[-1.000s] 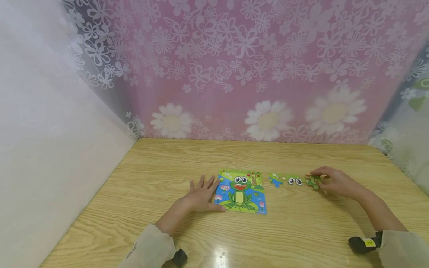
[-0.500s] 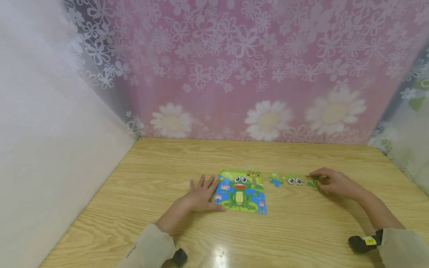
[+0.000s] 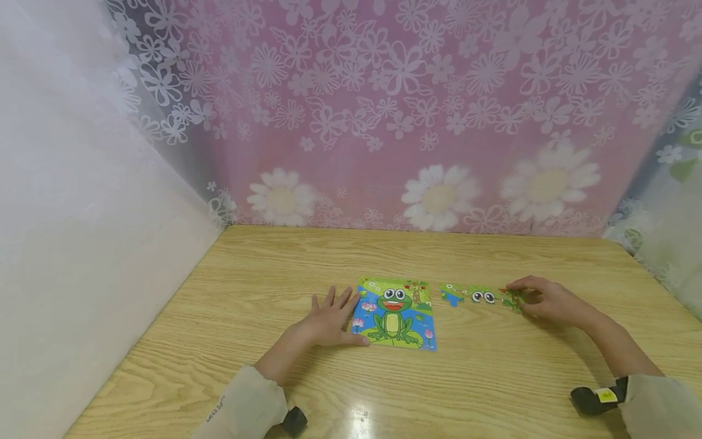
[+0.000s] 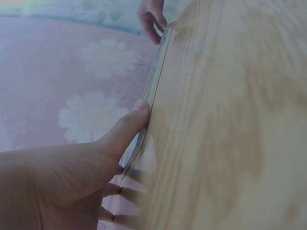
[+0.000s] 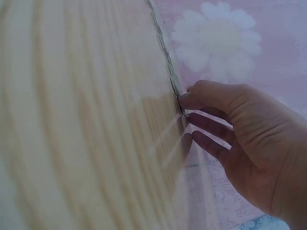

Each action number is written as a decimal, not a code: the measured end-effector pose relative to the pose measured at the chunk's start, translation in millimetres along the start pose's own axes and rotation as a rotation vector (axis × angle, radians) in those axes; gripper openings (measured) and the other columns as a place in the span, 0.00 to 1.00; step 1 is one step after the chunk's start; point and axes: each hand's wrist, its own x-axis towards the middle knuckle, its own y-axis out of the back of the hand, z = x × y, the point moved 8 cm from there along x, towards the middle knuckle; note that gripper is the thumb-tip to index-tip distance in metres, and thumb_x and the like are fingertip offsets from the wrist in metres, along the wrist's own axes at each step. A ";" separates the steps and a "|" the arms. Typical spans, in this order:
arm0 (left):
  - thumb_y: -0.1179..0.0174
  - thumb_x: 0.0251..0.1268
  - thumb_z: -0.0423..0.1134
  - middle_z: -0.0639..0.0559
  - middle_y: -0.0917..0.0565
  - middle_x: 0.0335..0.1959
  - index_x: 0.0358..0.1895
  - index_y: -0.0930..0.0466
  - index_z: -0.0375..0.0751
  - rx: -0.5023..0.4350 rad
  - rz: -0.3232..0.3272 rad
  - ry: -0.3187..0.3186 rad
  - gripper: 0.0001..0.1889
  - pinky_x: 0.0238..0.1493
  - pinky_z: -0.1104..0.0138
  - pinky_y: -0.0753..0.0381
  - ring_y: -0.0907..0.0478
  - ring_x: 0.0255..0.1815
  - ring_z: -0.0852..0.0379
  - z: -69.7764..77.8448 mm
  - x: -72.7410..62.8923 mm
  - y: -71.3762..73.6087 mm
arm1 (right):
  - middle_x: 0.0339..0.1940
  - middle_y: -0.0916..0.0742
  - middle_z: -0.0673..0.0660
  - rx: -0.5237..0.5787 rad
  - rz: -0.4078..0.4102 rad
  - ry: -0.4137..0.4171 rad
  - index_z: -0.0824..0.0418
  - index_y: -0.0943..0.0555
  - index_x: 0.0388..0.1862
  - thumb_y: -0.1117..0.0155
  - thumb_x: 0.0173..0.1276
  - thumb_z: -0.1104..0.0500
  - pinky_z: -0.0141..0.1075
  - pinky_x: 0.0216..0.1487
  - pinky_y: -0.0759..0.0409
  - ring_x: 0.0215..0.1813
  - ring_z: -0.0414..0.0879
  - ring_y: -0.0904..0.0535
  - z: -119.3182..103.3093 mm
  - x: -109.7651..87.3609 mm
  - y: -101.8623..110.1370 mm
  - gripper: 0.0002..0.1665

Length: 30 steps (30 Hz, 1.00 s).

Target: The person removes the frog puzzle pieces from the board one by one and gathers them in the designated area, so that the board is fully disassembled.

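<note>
A square frog picture [image 3: 392, 320] lies flat on the wooden table. My left hand [image 3: 329, 324] has its fingers spread at the picture's left edge, and its thumb touches the lower left corner. To the right of the picture is a short row of jigsaw pieces: a green and blue piece [image 3: 452, 294], a piece with frog eyes [image 3: 483, 297], and a green and red piece [image 3: 510, 297]. My right hand [image 3: 554, 302] holds that last piece between thumb and fingers at the row's right end. In the right wrist view, the fingertips [image 5: 184, 100] meet the thin edge of the row.
A pink flowered curtain [image 3: 384, 134] hangs behind the table's back edge. White cloth [image 3: 99, 244] hangs along the left side. Wooden tabletop [image 3: 450, 384] extends in front of the picture and the pieces.
The green and red piece, tilted and a little apart a second ago, now lies flatter against the frog-eyes piece. My right hand has shifted only slightly, and my left hand has stayed put.
</note>
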 end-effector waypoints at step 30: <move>0.47 0.53 0.69 0.42 0.57 0.73 0.73 0.57 0.42 -0.006 0.001 0.004 0.51 0.57 0.35 0.66 0.67 0.69 0.35 1.3 -1.3 1.2 | 0.55 0.25 0.66 0.097 -0.031 -0.049 0.66 0.26 0.56 0.39 0.64 0.63 0.61 0.45 0.31 0.54 0.70 0.32 -56.0 32.3 -7.0 0.21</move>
